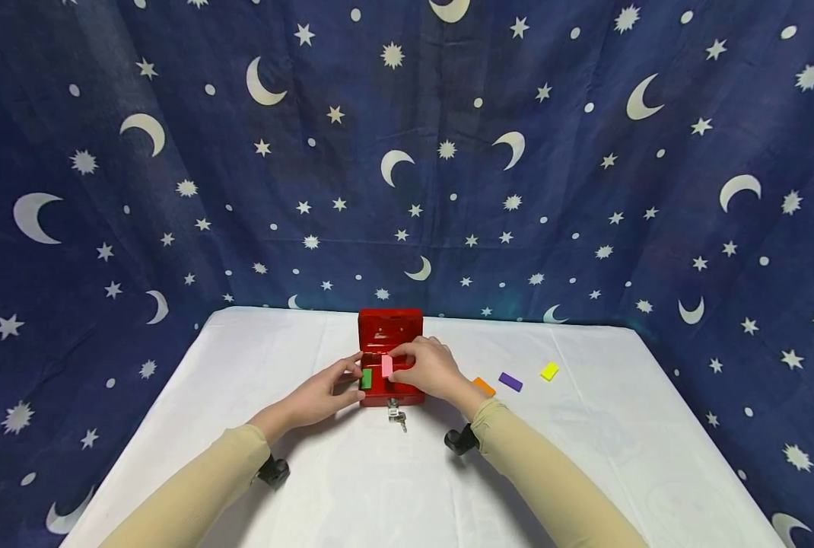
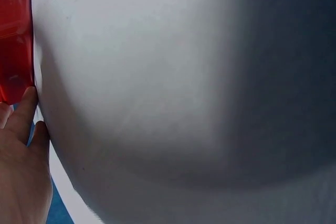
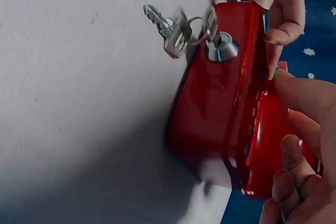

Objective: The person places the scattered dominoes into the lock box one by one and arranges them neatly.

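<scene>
Right hand (image 1: 434, 369) is pinching the pink block (image 1: 387, 366) between thumb and fingers, holding it over the open red box (image 1: 371, 401); whether the block is touching the floor inside, I cannot tell. Left hand (image 1: 321, 392) is gripping nothing — its fingers are standing apart, touching the box's left side as if steadying it. Green block (image 1: 367, 383) is sitting inside at the left end, so the step in hand looks like loading: pink is being set in beside green. Next, the work seems to be calling for a careful release, keeping green undisturbed. Keys (image 1: 398, 417) are hanging from the front lock. Farther right on the white-covered desk (image 1: 352, 487), orange (image 1: 484, 387), purple (image 1: 510, 381) and yellow (image 1: 549, 371) blocks are lying outside — apparently waiting their turn.
</scene>
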Demonstrator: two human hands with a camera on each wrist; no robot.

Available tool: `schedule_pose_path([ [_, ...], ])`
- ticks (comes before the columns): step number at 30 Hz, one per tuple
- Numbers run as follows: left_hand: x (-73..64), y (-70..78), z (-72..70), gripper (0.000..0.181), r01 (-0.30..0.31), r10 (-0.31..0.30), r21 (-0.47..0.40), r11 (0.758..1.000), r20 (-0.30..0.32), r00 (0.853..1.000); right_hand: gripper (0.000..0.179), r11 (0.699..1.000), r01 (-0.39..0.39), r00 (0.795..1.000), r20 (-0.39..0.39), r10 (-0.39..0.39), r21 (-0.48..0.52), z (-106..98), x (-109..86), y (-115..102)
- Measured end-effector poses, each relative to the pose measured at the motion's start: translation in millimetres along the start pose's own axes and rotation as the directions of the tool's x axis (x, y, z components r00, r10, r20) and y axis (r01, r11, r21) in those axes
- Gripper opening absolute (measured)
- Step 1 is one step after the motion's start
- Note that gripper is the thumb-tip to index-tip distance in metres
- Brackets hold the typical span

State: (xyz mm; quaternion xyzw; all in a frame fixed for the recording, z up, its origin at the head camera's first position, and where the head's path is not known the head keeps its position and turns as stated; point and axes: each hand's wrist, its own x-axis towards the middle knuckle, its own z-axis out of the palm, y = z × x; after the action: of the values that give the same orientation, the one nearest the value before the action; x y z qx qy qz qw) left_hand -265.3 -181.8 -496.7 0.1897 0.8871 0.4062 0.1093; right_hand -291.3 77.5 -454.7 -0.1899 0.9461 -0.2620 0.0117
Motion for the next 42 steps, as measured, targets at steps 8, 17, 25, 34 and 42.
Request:
schedule_pose_path([
  [8,-0.9,0.1,-0.3,0.034,-0.007,0.007,0.007,1.0,-0.002,1.0,0.043,0.992,0.022,0.999,0.043,-0.017,-0.124,11.7,7.2,-5.8],
  [17,-1.4,-3.0,2.2,0.037,-0.009,0.009,0.0,1.0,-0.008,1.0,0.04,0.973,0.063,0.996,0.069,-0.049,-0.222,22.5,11.2,-8.2],
  [25,-0.8,-3.0,2.3,0.037,-0.018,0.018,-0.004,1.0,-0.002,1.0,0.04,0.967,0.065,0.996,0.075,-0.048,-0.247,25.3,14.4,-6.7],
  [34,0.9,-1.6,0.6,0.035,-0.027,0.027,-0.001,1.0,0.001,1.0,0.042,0.957,0.058,0.995,0.099,-0.031,-0.283,26.4,18.1,-8.3],
  [42,0.1,-3.4,0.5,0.031,-0.041,0.041,-0.002,0.999,0.001,0.999,0.037,0.962,0.058,0.994,0.104,-0.031,-0.268,26.6,18.6,-11.0],
])
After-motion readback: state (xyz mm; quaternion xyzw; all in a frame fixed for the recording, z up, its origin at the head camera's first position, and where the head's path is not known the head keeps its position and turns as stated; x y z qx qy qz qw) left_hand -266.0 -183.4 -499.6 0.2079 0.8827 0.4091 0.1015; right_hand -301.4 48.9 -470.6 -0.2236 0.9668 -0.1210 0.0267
